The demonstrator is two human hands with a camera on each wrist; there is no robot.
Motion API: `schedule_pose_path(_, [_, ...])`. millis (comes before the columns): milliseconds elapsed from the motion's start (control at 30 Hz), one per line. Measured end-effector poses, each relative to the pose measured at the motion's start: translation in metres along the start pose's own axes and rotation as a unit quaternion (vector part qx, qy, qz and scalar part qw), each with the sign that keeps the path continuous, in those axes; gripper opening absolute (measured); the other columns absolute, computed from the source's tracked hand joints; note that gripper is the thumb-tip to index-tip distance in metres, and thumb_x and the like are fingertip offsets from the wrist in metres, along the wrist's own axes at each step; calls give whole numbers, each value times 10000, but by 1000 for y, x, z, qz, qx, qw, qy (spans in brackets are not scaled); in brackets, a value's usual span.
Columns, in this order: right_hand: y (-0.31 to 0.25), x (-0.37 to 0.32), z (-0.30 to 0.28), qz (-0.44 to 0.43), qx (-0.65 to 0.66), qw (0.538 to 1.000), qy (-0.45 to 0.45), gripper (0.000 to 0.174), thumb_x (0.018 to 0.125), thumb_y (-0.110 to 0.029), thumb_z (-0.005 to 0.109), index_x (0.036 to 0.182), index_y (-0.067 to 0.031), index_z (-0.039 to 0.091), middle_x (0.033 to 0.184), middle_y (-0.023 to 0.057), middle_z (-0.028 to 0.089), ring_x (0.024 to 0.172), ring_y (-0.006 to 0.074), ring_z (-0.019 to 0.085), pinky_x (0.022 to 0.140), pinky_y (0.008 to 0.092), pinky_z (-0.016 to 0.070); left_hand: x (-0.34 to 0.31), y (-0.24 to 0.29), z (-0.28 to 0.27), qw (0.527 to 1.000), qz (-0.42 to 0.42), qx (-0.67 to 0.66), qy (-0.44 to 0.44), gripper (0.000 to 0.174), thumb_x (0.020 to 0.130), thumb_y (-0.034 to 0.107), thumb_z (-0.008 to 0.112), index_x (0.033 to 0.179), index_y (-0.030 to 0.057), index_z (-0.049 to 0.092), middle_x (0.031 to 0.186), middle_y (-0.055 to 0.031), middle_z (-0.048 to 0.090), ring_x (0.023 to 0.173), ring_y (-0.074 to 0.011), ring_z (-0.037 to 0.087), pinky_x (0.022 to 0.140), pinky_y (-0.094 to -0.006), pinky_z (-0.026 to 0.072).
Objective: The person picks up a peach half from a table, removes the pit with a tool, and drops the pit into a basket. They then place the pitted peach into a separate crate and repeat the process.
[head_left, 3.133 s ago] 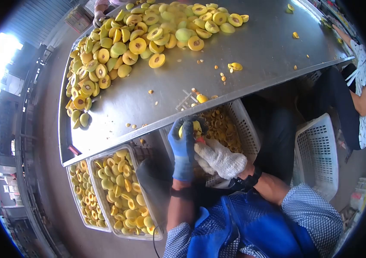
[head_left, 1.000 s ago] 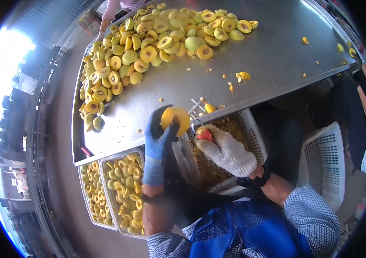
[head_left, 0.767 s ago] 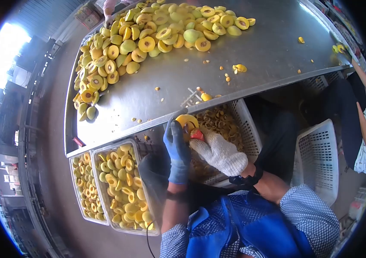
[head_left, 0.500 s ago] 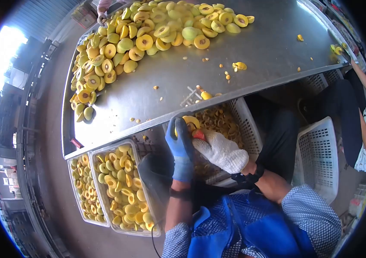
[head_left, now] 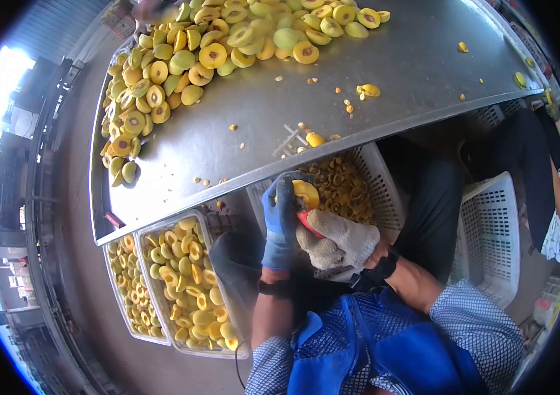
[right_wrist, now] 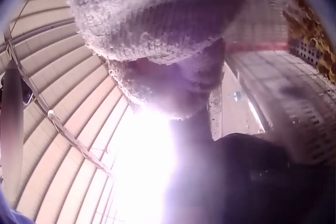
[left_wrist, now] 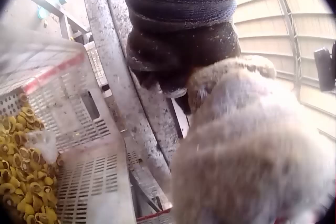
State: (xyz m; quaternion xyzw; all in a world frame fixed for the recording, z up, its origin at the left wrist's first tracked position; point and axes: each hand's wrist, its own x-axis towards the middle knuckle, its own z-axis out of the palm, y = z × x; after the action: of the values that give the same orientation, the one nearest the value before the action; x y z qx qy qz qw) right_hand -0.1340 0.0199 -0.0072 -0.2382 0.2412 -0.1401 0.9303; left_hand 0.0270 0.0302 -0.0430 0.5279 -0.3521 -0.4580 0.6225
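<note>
Peach half [head_left: 306, 193] beside table edge [head_left: 217, 191], over basket [head_left: 389, 201]

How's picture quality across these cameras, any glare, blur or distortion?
Head view: fisheye bends the steel table edge, daylight blows out at left; peach half in the left hand is sharp. Left wrist view: the right hand looms blurred. Right wrist view: backlight glare whites out the centre.

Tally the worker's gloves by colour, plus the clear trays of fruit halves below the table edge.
Blue glove, on the left hand gripping a fruit half: 1
White knit glove, on the right hand gripping a red-handled tool: 1
Clear trays of fruit halves: 2
Total: 4
</note>
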Motion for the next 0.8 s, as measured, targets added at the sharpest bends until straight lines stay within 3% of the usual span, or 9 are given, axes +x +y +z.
schedule_pose_path(100, [3, -2, -7, -16, -3, 999, -28, 381, 955, -440, 585, 981, -62, 624, 657, -14, 515, 480, 80, 421, 449, 228, 321, -8, -2, 11, 980, -68, -183, 29, 440, 1009, 417, 500, 1067, 6, 644, 915, -60, 675, 794, -94, 600, 709, -239, 472])
schedule_pose_path(233, [11, -10, -27, -36, -76, 995, -45, 427, 935, -479, 589, 962, -54, 622, 686, 11, 556, 512, 88, 456, 468, 231, 337, -13, 23, -11, 989, -48, -2, 138, 437, 1004, 409, 508, 1029, -6, 646, 937, -70, 674, 788, -153, 635, 714, -299, 497])
schedule_pose_path(300, [2, -15, -35, 0, -140, 990, -21, 420, 951, -473, 567, 928, -55, 613, 631, -7, 508, 480, 83, 427, 444, 239, 318, -30, 75, -35, 969, 11, 226, 99, 379, 946, 390, 590, 976, 21, 670, 948, -101, 686, 839, -225, 656, 742, -329, 501])
schedule_pose_path(367, [-14, -21, -36, 79, -216, 973, 19, 420, 972, -464, 540, 891, -56, 602, 570, -31, 444, 447, 76, 392, 418, 245, 295, -45, 121, -75, 860, 2, 506, 66, 344, 877, 376, 669, 967, 44, 688, 971, -135, 688, 889, -288, 662, 774, -363, 504])
schedule_pose_path(433, [-10, -26, -50, 89, -94, 990, 49, 421, 995, -464, 506, 885, -67, 592, 539, -49, 372, 428, 64, 360, 402, 229, 280, -57, 152, -115, 708, -52, 704, 15, 359, 823, 359, 725, 1018, 59, 688, 1001, -160, 683, 912, -326, 660, 795, -401, 510])
schedule_pose_path(500, [-9, -26, -55, 48, -92, 994, 46, 271, 996, -384, 544, 1052, -126, 606, 802, -43, 571, 520, 39, 414, 442, 203, 353, -59, 164, -150, 607, -42, 793, -23, 409, 798, 336, 753, 1093, 65, 674, 1022, -167, 678, 893, -334, 667, 792, -439, 518])
schedule_pose_path(533, [0, -20, -66, -14, -192, 981, 8, 274, 1004, -362, 532, 1059, -108, 617, 834, -33, 593, 568, 49, 458, 491, 209, 400, -41, 168, -147, 641, -14, 767, -21, 414, 799, 325, 755, 1108, 64, 666, 1029, -167, 676, 893, -329, 668, 790, -431, 519])
schedule_pose_path(633, [-3, 2, -52, 4, -219, 970, 106, 353, 1014, -390, 501, 916, -62, 584, 640, -22, 482, 489, 62, 432, 434, 231, 338, 55, 178, -101, 745, 69, 663, -22, 425, 828, 335, 739, 1132, 52, 648, 1037, -167, 669, 920, -307, 662, 804, -401, 515])
schedule_pose_path(800, [1, 5, -79, 30, -134, 984, 110, 214, 1001, -319, 553, 1021, -118, 623, 795, -57, 593, 562, 32, 491, 455, 209, 383, 270, 155, -32, 702, 271, 658, -13, 467, 898, 402, 659, 1196, 46, 614, 1129, -183, 654, 1038, -346, 634, 878, -413, 499])
